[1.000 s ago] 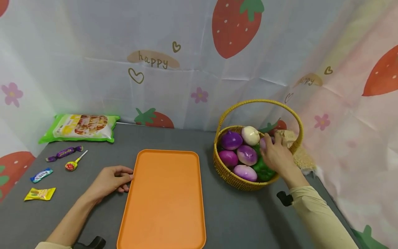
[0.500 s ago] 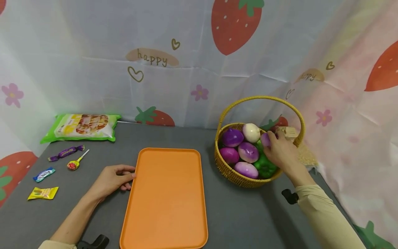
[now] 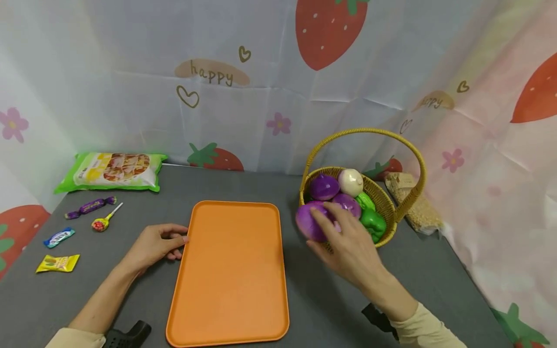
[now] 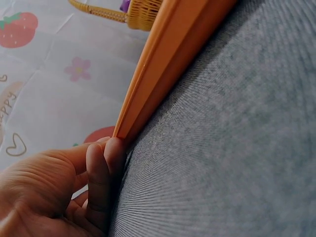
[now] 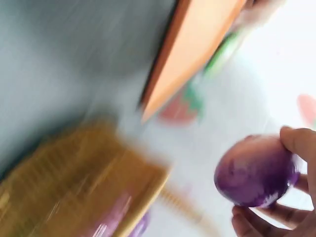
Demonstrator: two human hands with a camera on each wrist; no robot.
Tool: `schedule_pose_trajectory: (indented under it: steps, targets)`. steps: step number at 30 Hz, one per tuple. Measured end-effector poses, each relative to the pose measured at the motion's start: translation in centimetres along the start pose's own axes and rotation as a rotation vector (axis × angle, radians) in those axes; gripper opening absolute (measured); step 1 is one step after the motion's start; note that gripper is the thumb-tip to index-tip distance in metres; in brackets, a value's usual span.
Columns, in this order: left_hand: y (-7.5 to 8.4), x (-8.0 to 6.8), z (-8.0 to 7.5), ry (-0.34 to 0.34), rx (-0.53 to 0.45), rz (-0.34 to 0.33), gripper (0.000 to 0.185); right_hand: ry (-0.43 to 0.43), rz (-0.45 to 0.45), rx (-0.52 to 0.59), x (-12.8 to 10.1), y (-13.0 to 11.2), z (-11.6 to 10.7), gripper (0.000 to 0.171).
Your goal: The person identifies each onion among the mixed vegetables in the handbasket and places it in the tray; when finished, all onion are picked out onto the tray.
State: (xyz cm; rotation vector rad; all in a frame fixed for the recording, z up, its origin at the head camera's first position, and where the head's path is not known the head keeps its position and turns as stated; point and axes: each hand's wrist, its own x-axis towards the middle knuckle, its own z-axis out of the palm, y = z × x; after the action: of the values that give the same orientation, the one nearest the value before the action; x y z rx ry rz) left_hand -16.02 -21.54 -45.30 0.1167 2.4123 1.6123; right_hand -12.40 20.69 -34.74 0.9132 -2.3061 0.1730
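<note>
In the head view my right hand (image 3: 350, 249) grips a shiny purple onion (image 3: 308, 222) above the near left rim of a yellow wicker basket (image 3: 383, 199). The right wrist view shows thumb and fingers around the same onion (image 5: 254, 170). More purple onions (image 3: 324, 187), a white onion (image 3: 350, 181) and a green bell pepper (image 3: 373, 224) lie in the basket, partly hidden by my hand. At the left edge of an orange tray (image 3: 230, 275), my left hand (image 3: 152, 249) pinches the rim, with thumb and fingertips at the edge in the left wrist view.
Left of the tray lie a purple-wrapped candy (image 3: 90, 207), a lollipop (image 3: 101, 224), a blue-and-white candy (image 3: 59, 238) and a yellow candy (image 3: 58, 263). A green food packet (image 3: 115, 171) rests at the back left. Behind the basket is a bag of grain (image 3: 417, 208). The basket's handle arches high.
My right hand has lifted a purple onion from the basket's right side and moved left and nearer with it. My left hand stays at the tray's edge.
</note>
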Motion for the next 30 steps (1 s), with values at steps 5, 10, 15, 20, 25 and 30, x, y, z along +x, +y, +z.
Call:
schedule_pose_trajectory:
  steps: [5, 10, 15, 20, 25, 30]
  targets:
    - [-0.1, -0.1, 0.1, -0.005, -0.01, 0.01, 0.048, -0.119, -0.185, -0.002, 0.7, -5.4, 2.2, 0.061]
    - [-0.1, -0.1, 0.1, -0.005, -0.009, 0.007, 0.049, -0.2, -0.271, -0.007, 2.0, -7.9, 4.6, 0.051]
    - [0.1, -0.1, 0.1, 0.002, 0.001, 0.006, 0.048, -0.242, -0.321, -0.035, 4.5, -9.4, 6.7, 0.034]
    - [0.0, 0.0, 0.1, -0.001, -0.007, -0.001, 0.048, -0.303, -0.349, -0.117, 6.7, -10.3, 8.5, 0.029]
    - [-0.1, 0.1, 0.2, -0.004, -0.016, -0.011, 0.048, -0.314, -0.376, -0.193, 8.3, -10.8, 10.2, 0.03]
    - [-0.1, 0.2, 0.1, 0.002, -0.006, -0.007, 0.048, -0.304, -0.382, -0.218, 9.5, -11.4, 11.5, 0.028]
